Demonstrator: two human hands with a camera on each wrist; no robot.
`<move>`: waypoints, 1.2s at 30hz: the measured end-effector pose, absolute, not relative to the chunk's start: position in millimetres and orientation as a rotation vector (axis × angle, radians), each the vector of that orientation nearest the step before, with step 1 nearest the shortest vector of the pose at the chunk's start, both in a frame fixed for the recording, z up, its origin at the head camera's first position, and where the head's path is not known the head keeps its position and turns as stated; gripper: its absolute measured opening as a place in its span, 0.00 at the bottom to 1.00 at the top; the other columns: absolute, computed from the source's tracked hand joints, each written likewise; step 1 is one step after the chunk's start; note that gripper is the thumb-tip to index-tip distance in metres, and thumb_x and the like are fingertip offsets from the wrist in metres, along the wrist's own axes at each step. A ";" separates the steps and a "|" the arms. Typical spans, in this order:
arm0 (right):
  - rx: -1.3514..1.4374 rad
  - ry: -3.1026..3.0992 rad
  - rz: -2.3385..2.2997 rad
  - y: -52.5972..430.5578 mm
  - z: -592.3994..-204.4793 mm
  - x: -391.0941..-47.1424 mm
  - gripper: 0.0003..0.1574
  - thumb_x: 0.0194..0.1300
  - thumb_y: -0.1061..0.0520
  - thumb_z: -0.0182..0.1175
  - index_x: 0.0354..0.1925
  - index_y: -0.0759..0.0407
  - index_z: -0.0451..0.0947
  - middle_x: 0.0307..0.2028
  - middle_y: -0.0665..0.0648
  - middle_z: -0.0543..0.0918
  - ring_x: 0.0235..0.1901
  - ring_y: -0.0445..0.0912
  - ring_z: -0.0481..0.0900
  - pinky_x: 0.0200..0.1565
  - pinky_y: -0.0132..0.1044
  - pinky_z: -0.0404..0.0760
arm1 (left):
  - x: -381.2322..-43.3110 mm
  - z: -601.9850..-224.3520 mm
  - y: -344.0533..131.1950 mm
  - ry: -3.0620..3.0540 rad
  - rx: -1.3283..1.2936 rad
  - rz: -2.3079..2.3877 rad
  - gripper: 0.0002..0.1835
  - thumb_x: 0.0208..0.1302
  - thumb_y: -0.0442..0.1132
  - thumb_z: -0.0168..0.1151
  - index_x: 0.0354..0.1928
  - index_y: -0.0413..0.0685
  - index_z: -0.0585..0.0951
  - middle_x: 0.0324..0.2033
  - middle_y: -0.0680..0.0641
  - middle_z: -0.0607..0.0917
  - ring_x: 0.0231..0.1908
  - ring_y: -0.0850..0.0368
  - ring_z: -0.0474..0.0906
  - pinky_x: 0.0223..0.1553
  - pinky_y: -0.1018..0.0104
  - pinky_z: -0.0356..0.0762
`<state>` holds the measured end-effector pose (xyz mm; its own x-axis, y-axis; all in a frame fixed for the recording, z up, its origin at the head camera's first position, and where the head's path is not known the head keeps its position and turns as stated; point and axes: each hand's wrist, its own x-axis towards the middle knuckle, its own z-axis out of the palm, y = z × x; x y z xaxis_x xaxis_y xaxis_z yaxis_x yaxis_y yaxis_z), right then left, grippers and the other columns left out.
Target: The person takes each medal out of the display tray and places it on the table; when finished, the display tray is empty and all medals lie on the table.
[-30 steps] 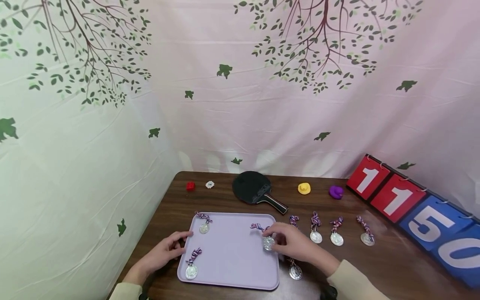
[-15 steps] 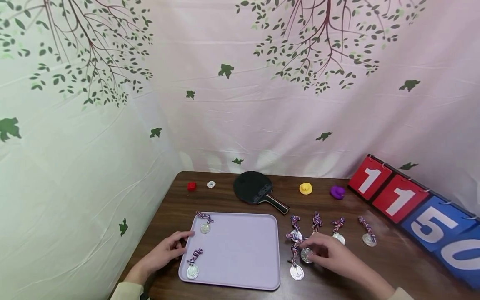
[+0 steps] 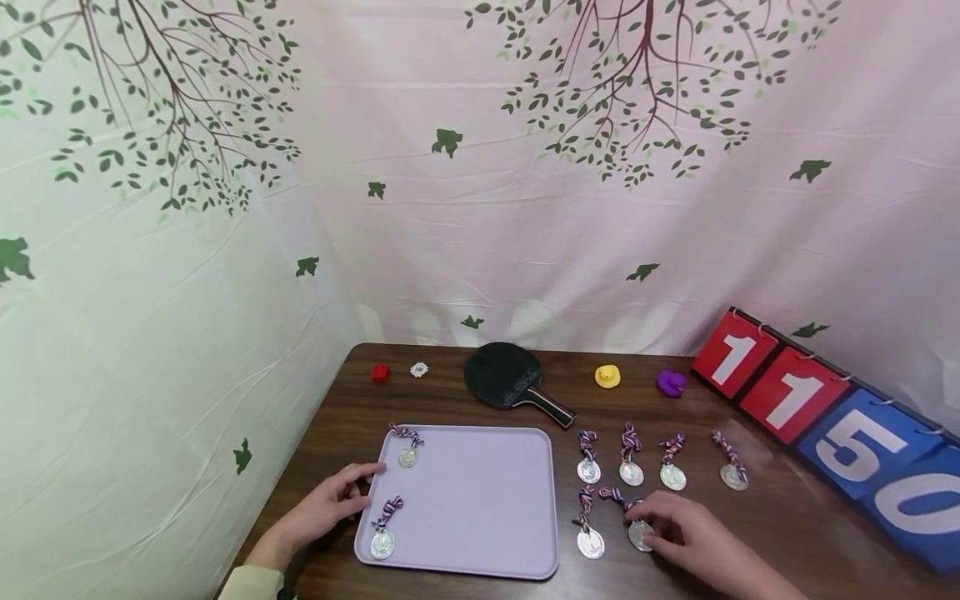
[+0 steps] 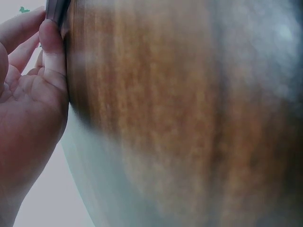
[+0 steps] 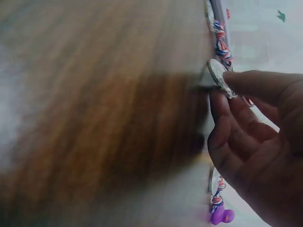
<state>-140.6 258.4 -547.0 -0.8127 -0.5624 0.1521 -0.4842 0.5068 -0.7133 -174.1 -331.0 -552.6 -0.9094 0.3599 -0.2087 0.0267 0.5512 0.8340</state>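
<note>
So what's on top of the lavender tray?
One silver medal in the far left corner and another medal in the near left corner, both with ribbons. The left hand covers a bit of the tray's edge; anything underneath can't be seen.

Left hand (image 3: 327, 502), fingers loosely extended, thumb set apart, right hand (image 3: 686, 529), thumb and fingers pinching

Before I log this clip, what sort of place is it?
Likely a staged filming corner: a leaf-printed cloth backdrop hangs behind a brown table, where a table tennis paddle and a flip scoreboard are set out like props.
</note>
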 end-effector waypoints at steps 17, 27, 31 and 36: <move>-0.891 2.841 -0.847 250.1 -542.6 -139.3 0.17 0.55 0.54 0.70 0.42 0.37 0.80 0.40 0.41 0.69 0.36 0.33 0.69 0.35 0.33 0.74 | -173.9 -554.9 -331.1 2.440 0.327 1.306 0.25 0.66 0.41 0.59 0.65 0.56 0.70 0.46 0.44 0.73 0.33 0.55 0.72 0.30 0.67 0.72; -0.764 2.843 -0.827 249.2 -539.6 -139.2 0.17 0.56 0.53 0.69 0.42 0.35 0.79 0.42 0.44 0.66 0.37 0.35 0.69 0.35 0.31 0.73 | -173.9 -553.5 -331.0 2.429 0.310 1.303 0.25 0.66 0.42 0.59 0.65 0.58 0.70 0.47 0.45 0.72 0.33 0.55 0.72 0.31 0.67 0.72; -0.811 2.982 -0.839 240.8 -539.1 -139.6 0.17 0.53 0.55 0.70 0.40 0.37 0.80 0.41 0.42 0.68 0.35 0.34 0.70 0.35 0.32 0.74 | -173.6 -553.3 -331.4 2.428 0.319 1.306 0.25 0.66 0.41 0.59 0.65 0.58 0.70 0.46 0.44 0.72 0.33 0.54 0.72 0.31 0.67 0.72; -0.979 3.075 -0.935 216.5 -535.6 -143.0 0.17 0.52 0.59 0.71 0.37 0.38 0.80 0.38 0.38 0.73 0.35 0.33 0.72 0.37 0.31 0.74 | -173.0 -553.5 -332.3 2.432 0.313 1.304 0.25 0.66 0.41 0.59 0.65 0.58 0.70 0.45 0.44 0.73 0.33 0.54 0.71 0.31 0.67 0.72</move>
